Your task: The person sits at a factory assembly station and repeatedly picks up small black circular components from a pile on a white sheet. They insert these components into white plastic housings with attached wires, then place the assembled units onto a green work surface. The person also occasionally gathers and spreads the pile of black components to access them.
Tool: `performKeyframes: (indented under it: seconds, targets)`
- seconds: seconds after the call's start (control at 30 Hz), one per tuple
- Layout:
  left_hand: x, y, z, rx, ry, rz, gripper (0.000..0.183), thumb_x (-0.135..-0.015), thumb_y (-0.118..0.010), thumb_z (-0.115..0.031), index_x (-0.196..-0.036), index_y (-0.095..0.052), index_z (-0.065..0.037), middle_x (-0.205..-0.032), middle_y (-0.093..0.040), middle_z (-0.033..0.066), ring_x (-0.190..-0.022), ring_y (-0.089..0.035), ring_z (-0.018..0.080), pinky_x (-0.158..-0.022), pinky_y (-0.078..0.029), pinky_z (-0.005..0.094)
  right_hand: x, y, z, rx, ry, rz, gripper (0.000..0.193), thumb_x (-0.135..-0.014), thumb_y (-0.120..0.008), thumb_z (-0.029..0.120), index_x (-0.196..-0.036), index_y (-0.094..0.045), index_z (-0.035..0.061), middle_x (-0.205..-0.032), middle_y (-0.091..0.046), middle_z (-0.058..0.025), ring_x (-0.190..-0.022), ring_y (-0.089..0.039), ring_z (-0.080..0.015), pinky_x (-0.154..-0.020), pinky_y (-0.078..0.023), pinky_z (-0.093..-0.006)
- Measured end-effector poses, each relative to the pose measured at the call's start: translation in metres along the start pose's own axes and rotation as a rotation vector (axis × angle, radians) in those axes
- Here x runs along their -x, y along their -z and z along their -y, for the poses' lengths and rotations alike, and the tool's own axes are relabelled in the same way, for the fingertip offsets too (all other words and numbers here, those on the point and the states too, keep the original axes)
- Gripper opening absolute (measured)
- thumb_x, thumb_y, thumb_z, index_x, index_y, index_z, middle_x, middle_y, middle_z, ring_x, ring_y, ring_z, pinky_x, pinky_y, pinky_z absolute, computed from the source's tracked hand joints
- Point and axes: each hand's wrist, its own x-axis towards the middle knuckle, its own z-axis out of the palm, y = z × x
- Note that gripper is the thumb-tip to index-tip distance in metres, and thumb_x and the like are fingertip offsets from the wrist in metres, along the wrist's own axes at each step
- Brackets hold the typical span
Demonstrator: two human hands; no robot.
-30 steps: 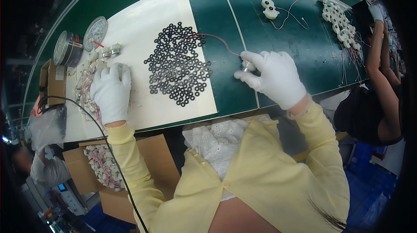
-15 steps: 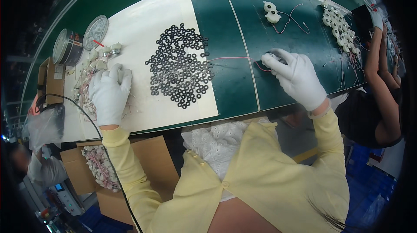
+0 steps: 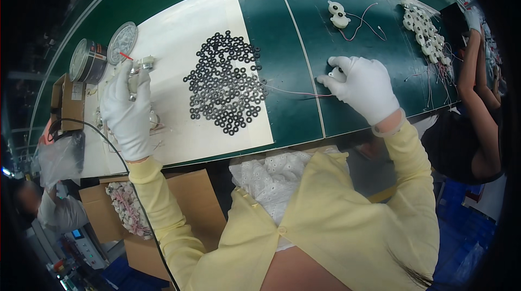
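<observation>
My left hand, in a white glove, reaches over the cluster of small silver motors on the table's left side. Its fingers and thumb stretch forward, apart, with a silver motor between them; no firm grip shows. Beside the thumb lies another motor. My right hand, gloved too, is closed on a small round white motor over the green part of the table. From that hand a thin pink wire runs left toward many black rings spread on the white sheet.
Two joined white round parts with wires lie at the far right-centre. A cluster of similar parts lies farther right, near a co-worker's arm. A tub and round lid stand far left. Below is a cardboard box.
My left hand has moved forward and slightly left over the motors. My right hand has turned and shifted slightly left and down with its motor, and the pink wire has swung lower.
</observation>
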Motion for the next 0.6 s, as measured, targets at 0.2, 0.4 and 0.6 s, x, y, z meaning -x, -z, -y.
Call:
performKeyframes:
  seconds: [0.2, 0.4, 0.6]
  targets:
    - [0.012, 0.006, 0.023, 0.514, 0.462, -0.073, 0.043, -0.096, -0.067, -0.004, -0.137, -0.059, 0.002, -0.114, -0.073, 0.013, -0.102, -0.068, 0.0186, -0.091, -0.053, 0.0324, 0.007, 0.021, -0.025, -0.379, -0.177, -0.016, 0.036, -0.082, -0.08, 0.022, -0.112, -0.073, 0.0043, -0.077, -0.068, -0.0062, -0.073, -0.066, -0.0246, -0.072, -0.053, -0.0347]
    - [0.015, 0.017, 0.039, 0.642, 0.559, -0.32, 0.045, -0.101, -0.061, -0.005, -0.144, -0.052, 0.003, -0.12, -0.064, 0.008, -0.108, -0.059, 0.0122, -0.1, -0.045, 0.0269, 0.018, 0.04, -0.06, -0.138, -0.012, 0.056, 0.05, -0.076, -0.077, 0.003, -0.125, -0.068, 0.01, -0.082, -0.065, -0.005, -0.072, -0.064, -0.0243, -0.067, -0.052, -0.0357]
    - [-0.013, 0.054, 0.039, 0.49, 0.473, -0.477, 0.039, -0.102, -0.062, -0.015, -0.138, -0.058, 0.0, -0.119, -0.067, 0.0123, -0.108, -0.065, 0.0174, -0.092, -0.052, 0.0293, 0.012, 0.035, -0.067, -0.127, 0.066, -0.016, 0.051, -0.076, -0.077, 0.004, -0.126, -0.067, 0.0142, -0.091, -0.068, -0.0062, -0.082, -0.067, -0.028, -0.071, -0.054, -0.0386]
